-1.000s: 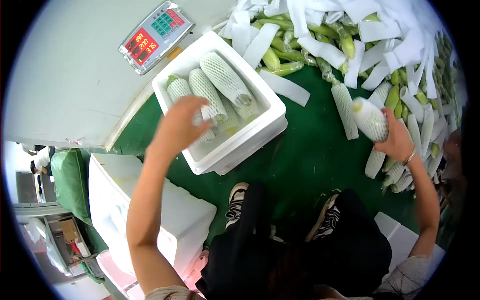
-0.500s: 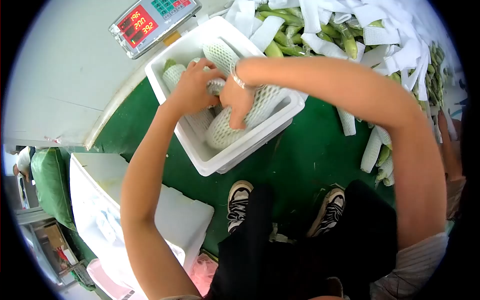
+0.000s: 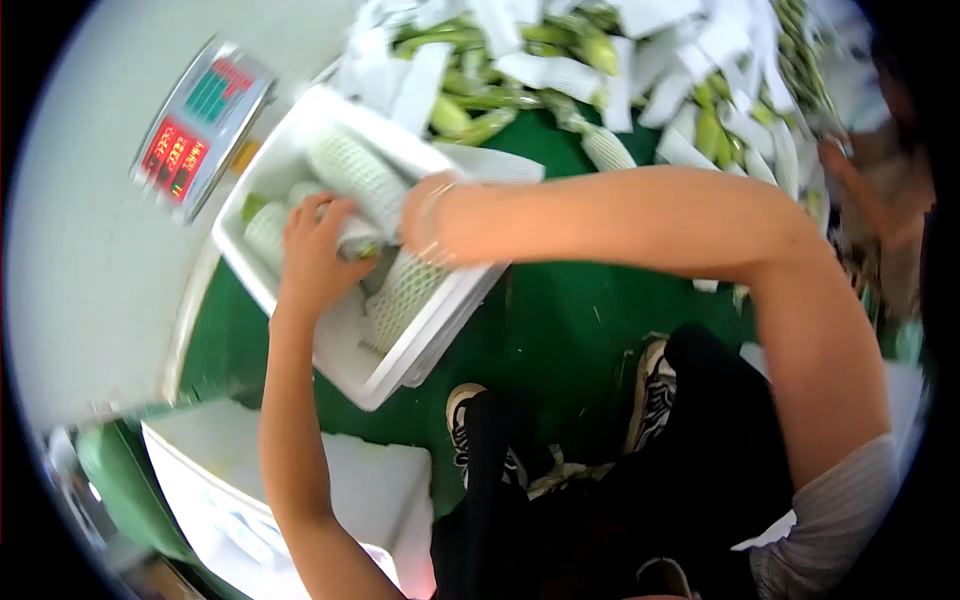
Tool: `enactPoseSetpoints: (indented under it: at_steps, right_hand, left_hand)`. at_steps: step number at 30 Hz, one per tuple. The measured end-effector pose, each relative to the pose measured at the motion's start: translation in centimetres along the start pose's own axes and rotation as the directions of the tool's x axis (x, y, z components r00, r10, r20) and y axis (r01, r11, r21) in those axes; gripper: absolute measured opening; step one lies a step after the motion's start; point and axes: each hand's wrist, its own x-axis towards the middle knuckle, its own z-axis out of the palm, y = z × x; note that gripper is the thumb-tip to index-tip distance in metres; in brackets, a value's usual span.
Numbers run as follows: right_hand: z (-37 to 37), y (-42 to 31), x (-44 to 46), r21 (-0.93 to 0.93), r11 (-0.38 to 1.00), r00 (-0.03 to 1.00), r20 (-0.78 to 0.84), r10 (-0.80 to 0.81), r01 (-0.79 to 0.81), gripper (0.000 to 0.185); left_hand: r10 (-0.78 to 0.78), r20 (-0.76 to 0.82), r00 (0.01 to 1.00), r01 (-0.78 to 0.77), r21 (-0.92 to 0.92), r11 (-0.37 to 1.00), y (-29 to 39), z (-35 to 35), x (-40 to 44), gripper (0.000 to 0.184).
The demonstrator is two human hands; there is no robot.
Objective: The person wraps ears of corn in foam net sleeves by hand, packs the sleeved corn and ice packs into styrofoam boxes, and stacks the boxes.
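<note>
A white foam box (image 3: pixel 345 385) holds several pale vegetables in white foam netting. My left hand (image 3: pixel 318 255) is inside the box, its fingers curled round a netted vegetable (image 3: pixel 357 238) whose cut end shows. Against the box's right side is my right hand (image 3: pixel 425 215), blurred, with its fingers hidden behind the wrist. Beside it, another netted vegetable (image 3: pixel 403 300) lies slanted along the right wall. A longer netted one (image 3: pixel 350 175) lies toward the back of the box.
A scale display (image 3: pixel 200 125) with red digits stands at the upper left. Green vegetables (image 3: pixel 485 98) and white foam sleeves (image 3: pixel 700 50) are heaped at the top. Another white foam box (image 3: pixel 375 475) sits at the lower left. Another person's arm (image 3: pixel 860 190) shows at the right.
Since a second ago, my right hand has brought a netted vegetable from the pile into the box. My left hand has closed round one there. The camera view has shifted.
</note>
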Motion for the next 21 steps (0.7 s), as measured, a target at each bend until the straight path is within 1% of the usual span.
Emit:
enactPoseSetpoints:
  at_steps: [1,2,3,4,5,6,7,8,9,10,11,12,13,14,15,16,17,18,19,20,21]
  right_hand:
    - [1.3,-1.2,4.3,0.035,0.978,0.968,0.150,0.200,-0.207,0.019]
    - [1.0,-1.4,4.3,-0.112,0.992,0.977,0.199,0.073,-0.051,0.019]
    - [8.9,-0.3,14.4,-0.172,0.985,0.986,0.166,0.029,0.000,0.017]
    - [7.9,0.2,12.2,-0.154,0.983,0.992,0.096,-0.085,0.099,0.017]
    - [4.3,-0.2,11.0,-0.384,0.786,0.816,0.522,-0.248,0.485,0.017]
    - [3.2,0.4,7.1,-0.358,0.829,0.818,0.542,-0.191,0.430,0.017]
    - [2.6,0.6,4.0,-0.168,0.954,0.920,0.349,-0.177,0.247,0.021]
    - [1.7,0.5,0.7,0.051,0.995,0.987,0.132,-0.091,0.085,0.025]
    - [0.5,0.1,-2.0,0.288,0.958,0.994,-0.100,0.048,-0.017,0.030]
    - [-0.9,-1.0,-4.8,0.519,0.854,0.929,-0.302,0.213,-0.027,0.034]
    - [-1.0,-1.3,-9.2,0.630,0.776,0.919,-0.307,0.246,0.003,0.024]
    - [1.2,-1.7,-11.2,0.655,0.753,0.811,-0.477,0.340,0.070,0.031]
    - [3.8,-1.9,-13.3,0.668,0.730,0.666,-0.611,0.429,0.143,0.040]
    - [8.3,-1.8,-15.1,0.630,0.750,0.415,-0.748,0.518,0.201,0.035]
    - [10.5,-1.3,-19.9,0.741,0.653,0.431,-0.647,0.629,0.158,0.038]
    - [13.7,-0.5,-23.6,0.867,0.498,0.446,-0.434,0.783,-0.029,0.039]
    - [17.4,0.1,-27.4,0.846,0.476,0.331,-0.389,0.860,-0.242,0.040]
    - [21.0,1.4,-30.6,0.906,0.203,0.234,-0.120,0.965,-0.372,0.040]
    - [26.0,2.1,-33.6,0.867,0.063,-0.024,-0.086,0.996,-0.494,0.044]
    - [32.8,3.5,-36.8,0.673,0.082,-0.111,-0.240,0.964,-0.735,0.057]
    - [31.4,4.4,-40.2,0.664,-0.232,-0.107,0.224,0.969,-0.711,0.073]
  left_hand:
    - [-0.025,0.016,1.000,0.025,-0.016,1.000,0.3,0.0,-0.1,0.057]
    - [0.045,-0.014,0.999,-0.044,0.013,0.999,-0.7,0.3,-0.7,0.060]
    - [0.047,0.033,0.998,-0.049,0.048,0.998,-1.8,0.5,-0.8,0.063]
    - [0.013,0.077,0.997,-0.013,-0.010,1.000,-1.6,-0.6,-0.7,0.061]
    - [-0.049,0.203,0.978,0.081,-0.152,0.985,-1.5,-1.6,-0.4,0.055]
    - [-0.185,0.323,0.928,0.310,-0.395,0.865,-1.9,-2.4,-0.2,0.048]
    - [-0.287,0.472,0.834,0.517,-0.484,0.706,-4.3,-3.1,0.0,0.042]
    - [-0.451,0.448,0.772,0.636,-0.558,0.533,-2.2,-4.1,0.9,0.039]
    - [-0.544,0.415,0.729,0.676,-0.558,0.481,-3.1,-3.6,1.9,0.035]
    - [-0.583,0.366,0.726,0.684,-0.474,0.554,-3.6,-3.0,2.9,0.041]
    - [-0.628,0.330,0.705,0.708,-0.272,0.652,-2.9,-2.4,4.0,0.048]
    - [-0.674,0.287,0.680,0.716,-0.065,0.695,-2.5,-1.2,4.0,0.054]
    - [-0.680,0.297,0.671,0.724,-0.065,0.686,-3.3,0.3,4.0,0.054]
    - [-0.620,0.218,0.754,0.585,0.209,0.784,-5.0,1.9,4.4,0.061]
    - [-0.526,0.172,0.833,0.399,0.472,0.786,-5.7,3.2,4.5,0.068]
    - [-0.533,0.187,0.825,0.402,0.470,0.786,-4.6,3.3,4.8,0.068]
    - [-0.587,0.267,0.764,0.467,0.399,0.789,-2.7,2.2,5.5,0.073]
    - [-0.626,0.344,0.700,0.532,0.334,0.778,-1.6,1.7,6.0,0.077]
    - [-0.557,0.340,0.758,0.463,0.320,0.826,-2.8,2.2,5.8,0.077]
    - [-0.556,0.342,0.757,0.461,0.323,0.827,-2.1,2.7,6.2,0.077]
    - [-0.624,0.292,0.725,0.486,0.424,0.764,-1.2,3.0,6.3,0.073]
